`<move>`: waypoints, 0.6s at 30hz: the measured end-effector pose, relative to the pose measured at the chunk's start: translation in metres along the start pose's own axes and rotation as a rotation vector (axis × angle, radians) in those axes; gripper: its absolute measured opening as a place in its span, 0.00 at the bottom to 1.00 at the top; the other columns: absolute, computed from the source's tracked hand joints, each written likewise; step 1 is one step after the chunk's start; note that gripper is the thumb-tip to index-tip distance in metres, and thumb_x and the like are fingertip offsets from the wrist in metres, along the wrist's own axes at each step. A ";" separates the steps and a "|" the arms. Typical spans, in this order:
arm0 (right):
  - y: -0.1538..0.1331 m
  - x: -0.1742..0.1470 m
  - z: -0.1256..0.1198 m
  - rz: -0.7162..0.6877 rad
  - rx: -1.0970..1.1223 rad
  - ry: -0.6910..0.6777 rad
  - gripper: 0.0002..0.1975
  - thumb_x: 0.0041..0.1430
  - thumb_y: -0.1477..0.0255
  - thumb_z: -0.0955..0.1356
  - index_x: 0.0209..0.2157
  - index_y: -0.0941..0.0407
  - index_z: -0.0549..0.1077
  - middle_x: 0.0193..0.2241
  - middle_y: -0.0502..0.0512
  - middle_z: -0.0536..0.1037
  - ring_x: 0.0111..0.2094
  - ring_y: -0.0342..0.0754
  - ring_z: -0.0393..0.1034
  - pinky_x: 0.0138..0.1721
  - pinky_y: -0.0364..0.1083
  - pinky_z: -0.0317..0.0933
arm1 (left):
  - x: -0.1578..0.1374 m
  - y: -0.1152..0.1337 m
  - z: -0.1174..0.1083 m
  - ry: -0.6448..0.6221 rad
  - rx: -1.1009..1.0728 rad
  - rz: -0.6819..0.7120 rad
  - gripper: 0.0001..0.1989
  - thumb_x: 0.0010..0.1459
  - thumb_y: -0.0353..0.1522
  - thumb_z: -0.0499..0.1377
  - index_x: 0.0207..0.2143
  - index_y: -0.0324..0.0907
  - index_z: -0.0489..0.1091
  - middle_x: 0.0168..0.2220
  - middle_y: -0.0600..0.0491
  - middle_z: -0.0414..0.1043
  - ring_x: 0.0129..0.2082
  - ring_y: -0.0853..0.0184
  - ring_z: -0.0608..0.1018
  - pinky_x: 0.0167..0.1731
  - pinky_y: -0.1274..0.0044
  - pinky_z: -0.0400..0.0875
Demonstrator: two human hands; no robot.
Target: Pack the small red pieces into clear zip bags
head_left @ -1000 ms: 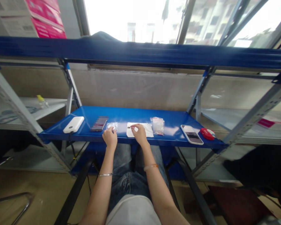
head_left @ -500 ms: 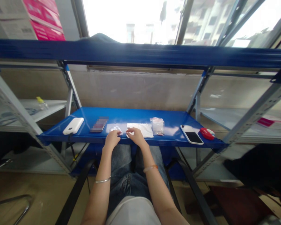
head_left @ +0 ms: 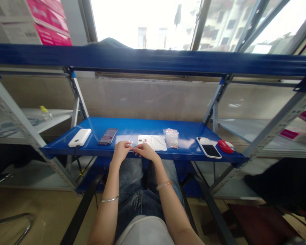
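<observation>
At the front edge of the blue shelf, my left hand [head_left: 121,150] is closed in a pinch on a small clear plastic bag [head_left: 131,141], part of which shows beyond the fingers. My right hand [head_left: 146,151] meets it fingertip to fingertip, thumb and forefinger pinched together. Whatever lies between the right fingertips is too small to make out. Just beyond the right hand lies a creased white sheet [head_left: 156,142] with tiny reddish pieces [head_left: 145,140] on its left part. A clear zip bag [head_left: 171,137] with small contents rests to the sheet's right.
Left on the blue shelf [head_left: 132,124] are a white power bank [head_left: 80,137] with a cable and a blurred-out dark phone [head_left: 108,136]. To the right are a white phone [head_left: 208,147] and a red object [head_left: 225,146]. A blue beam [head_left: 153,60] crosses above.
My right hand has moved left and down, so its fingertips now meet those of my left hand. The reddish pieces on the white sheet have come into view.
</observation>
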State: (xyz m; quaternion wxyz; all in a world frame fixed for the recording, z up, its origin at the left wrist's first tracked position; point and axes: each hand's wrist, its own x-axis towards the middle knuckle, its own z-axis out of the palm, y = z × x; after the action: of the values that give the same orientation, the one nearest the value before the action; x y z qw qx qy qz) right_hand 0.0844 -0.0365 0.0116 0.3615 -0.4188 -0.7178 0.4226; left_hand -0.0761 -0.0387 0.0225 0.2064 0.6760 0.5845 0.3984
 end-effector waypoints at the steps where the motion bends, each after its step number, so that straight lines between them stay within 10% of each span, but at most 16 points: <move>1: -0.002 0.000 0.001 0.012 0.037 -0.010 0.19 0.54 0.57 0.66 0.25 0.59 0.74 0.20 0.51 0.74 0.17 0.38 0.63 0.21 0.38 0.57 | 0.000 0.003 0.000 0.043 -0.069 -0.001 0.10 0.45 0.27 0.60 0.34 0.38 0.74 0.28 0.48 0.78 0.33 0.62 0.79 0.36 0.74 0.71; 9: -0.020 -0.003 -0.005 -0.020 0.229 0.134 0.21 0.58 0.56 0.62 0.33 0.59 0.74 0.28 0.55 0.77 0.21 0.40 0.69 0.17 0.37 0.56 | -0.009 0.036 0.009 0.054 -0.500 0.090 0.12 0.46 0.35 0.62 0.32 0.38 0.72 0.27 0.50 0.77 0.29 0.64 0.78 0.31 0.76 0.72; 18: -0.027 -0.012 -0.018 0.019 0.415 0.137 0.13 0.55 0.65 0.66 0.37 0.58 0.76 0.33 0.56 0.78 0.30 0.45 0.74 0.24 0.39 0.63 | -0.012 0.042 0.008 0.130 -0.264 0.176 0.11 0.48 0.34 0.61 0.35 0.40 0.73 0.33 0.50 0.77 0.36 0.65 0.77 0.40 0.74 0.69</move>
State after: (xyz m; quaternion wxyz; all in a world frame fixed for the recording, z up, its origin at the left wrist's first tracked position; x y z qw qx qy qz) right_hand 0.0968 -0.0502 0.0404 0.4838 -0.3698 -0.5852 0.5354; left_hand -0.0437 -0.0585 0.0457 0.2193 0.6645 0.4776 0.5312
